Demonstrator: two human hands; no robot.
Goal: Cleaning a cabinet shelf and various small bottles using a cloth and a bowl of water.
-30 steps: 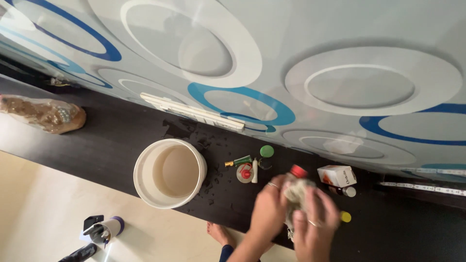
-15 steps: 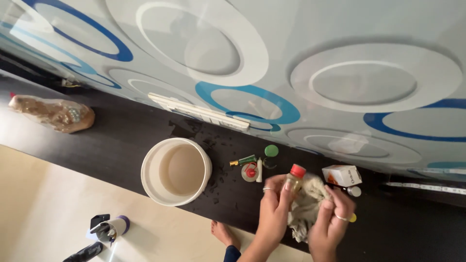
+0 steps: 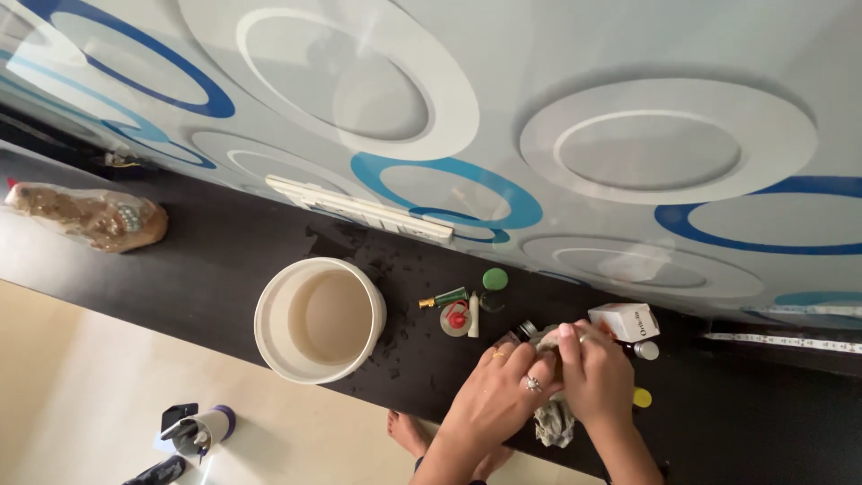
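Observation:
My left hand (image 3: 498, 395) and my right hand (image 3: 597, 377) are pressed together over a crumpled grey-white cloth (image 3: 554, 422), both gripping it on the dark shelf (image 3: 206, 260). A small dark bottle (image 3: 523, 330) peeks out just above my fingers; whether a hand touches it is unclear. A ring sits on my left hand. The cloth's tail hangs below my hands near the shelf's front edge.
A white bucket (image 3: 269, 341) with cloudy water stands left of my hands. Small items lie between: a green bottle (image 3: 446, 297), green cap (image 3: 495, 278), red-topped lid (image 3: 456, 319). A white carton (image 3: 626, 321), yellow cap (image 3: 641, 397), wrapped bag (image 3: 90, 216), spray bottle (image 3: 197, 431) on the floor.
My hands have closed in over the cloth and bunched it up. The red-capped item seen between my fingers earlier is now hidden. The view has shifted slightly.

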